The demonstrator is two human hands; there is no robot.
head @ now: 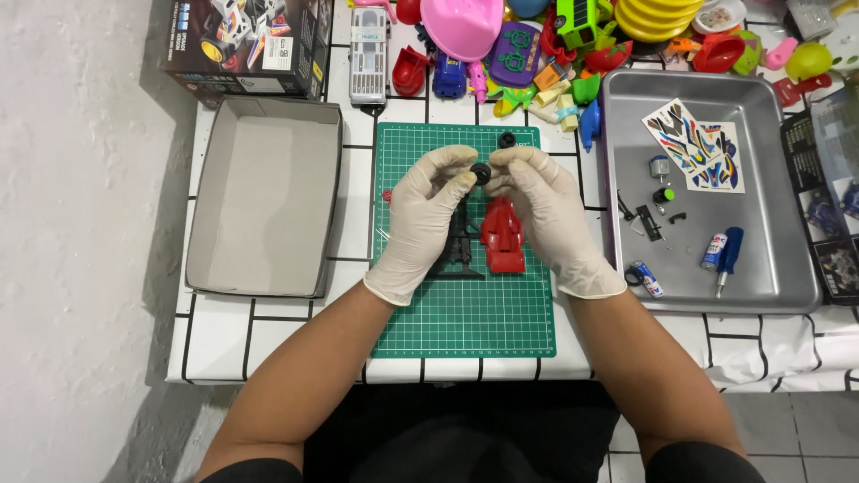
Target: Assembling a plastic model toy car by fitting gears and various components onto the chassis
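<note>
Left hand (428, 215) and right hand (548, 215) both pinch small black wheel (480, 173); red car body (503, 235) below. Best to keep grip square, pressure even.

Looks like somebody's hobby corner at home, set up for building model cars. The small desk (268, 335) has a white cover with a black grid pattern and sits right against a rough white plastered wall (80, 179), with grey floor tiles (787, 429) below. There's a green gridded cutting mat (465, 313) in the middle, an open grey cardboard box lid (267, 207) on one side and a shallow metal tray (787, 286) holding a colourful decal sheet (698, 145), a blue-handled screwdriver (727, 258) and small parts. A heap of bright plastic toys (573, 45) along the back gives it that lived-in feel, not a proper workshop.
</note>
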